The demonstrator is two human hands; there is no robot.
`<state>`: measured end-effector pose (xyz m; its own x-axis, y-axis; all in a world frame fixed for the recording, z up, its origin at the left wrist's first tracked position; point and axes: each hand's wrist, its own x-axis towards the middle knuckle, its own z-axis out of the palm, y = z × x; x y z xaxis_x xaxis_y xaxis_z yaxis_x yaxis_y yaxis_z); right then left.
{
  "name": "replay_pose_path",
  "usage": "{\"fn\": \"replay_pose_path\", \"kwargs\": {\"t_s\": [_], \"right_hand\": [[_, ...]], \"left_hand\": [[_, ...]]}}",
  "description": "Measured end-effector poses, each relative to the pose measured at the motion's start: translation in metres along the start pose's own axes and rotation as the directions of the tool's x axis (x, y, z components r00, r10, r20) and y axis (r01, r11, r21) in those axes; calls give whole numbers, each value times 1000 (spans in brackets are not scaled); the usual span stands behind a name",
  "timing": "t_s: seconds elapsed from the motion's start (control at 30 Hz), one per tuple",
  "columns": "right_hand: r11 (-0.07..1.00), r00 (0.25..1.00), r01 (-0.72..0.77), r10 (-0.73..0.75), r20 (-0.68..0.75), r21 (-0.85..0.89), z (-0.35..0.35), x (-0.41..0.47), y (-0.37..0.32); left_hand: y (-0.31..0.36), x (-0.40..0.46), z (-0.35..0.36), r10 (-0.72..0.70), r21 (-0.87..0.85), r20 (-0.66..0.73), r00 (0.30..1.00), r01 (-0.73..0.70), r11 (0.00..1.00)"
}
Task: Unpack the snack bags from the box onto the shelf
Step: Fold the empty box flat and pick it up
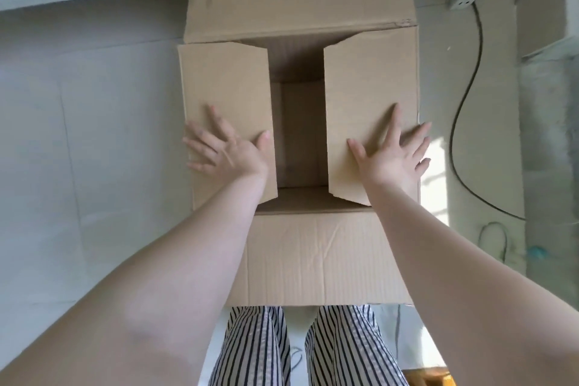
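Nearest me, my left hand [230, 150] and right hand [393, 155] lie flat, fingers spread, on the side flaps of the cardboard box [313, 257] on the floor [94, 135]. I'd fold both flaps fully outward; no snack bags show through the gap.

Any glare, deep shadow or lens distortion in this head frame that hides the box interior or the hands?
Head view: wide-angle bending curves the forearms and floor edges. A blown-out sun patch lies on the floor right of the box. The gap between the flaps is shaded, but bare cardboard shows at the bottom. Left hand and right hand are evenly lit, fairly sharp.
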<state>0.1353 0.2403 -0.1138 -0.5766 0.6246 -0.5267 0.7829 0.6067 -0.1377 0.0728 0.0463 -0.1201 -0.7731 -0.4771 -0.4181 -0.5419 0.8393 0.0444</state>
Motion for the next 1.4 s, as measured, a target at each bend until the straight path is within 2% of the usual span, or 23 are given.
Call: {"fn": "replay_pose_path", "kwargs": {"t_s": [0.27, 0.5, 0.7, 0.83, 0.93, 1.03, 1.1, 1.27, 1.4], "right_hand": [[999, 993, -46, 44, -111, -14, 13, 3, -5], [995, 990, -103, 103, -95, 5, 20, -22, 18], [998, 998, -51, 50, -46, -34, 13, -31, 34], [999, 999, -37, 36, -36, -31, 0, -28, 27], [993, 994, 66, -57, -90, 97, -23, -2, 5], [961, 976, 176, -143, -163, 214, -51, 45, -28], [944, 974, 202, -164, -159, 260, -64, 79, -50], [908, 994, 110, -90, -68, 404, -63, 134, -84], [894, 996, 49, -11, -87, 446, -51, 146, -87]], "left_hand": [[-25, 22, 7, -78, 11, 55, 995, 78, 997], [-42, -3, 5, -5, 68, 44, 999, 2, 998], [-66, -34, 11, -64, 102, 99, 993, 54, 993], [-74, -33, 5, -60, 26, 111, 992, 58, 998], [-60, -5, -13, 4, -121, 80, 997, 5, 993], [-31, 46, -34, 69, -298, 28, 997, -57, 953], [-11, 80, -43, 91, -390, 36, 995, -70, 918], [14, 134, -38, 2, -477, 117, 993, 54, 877], [23, 143, -32, -87, -491, 146, 985, 149, 858]]}}
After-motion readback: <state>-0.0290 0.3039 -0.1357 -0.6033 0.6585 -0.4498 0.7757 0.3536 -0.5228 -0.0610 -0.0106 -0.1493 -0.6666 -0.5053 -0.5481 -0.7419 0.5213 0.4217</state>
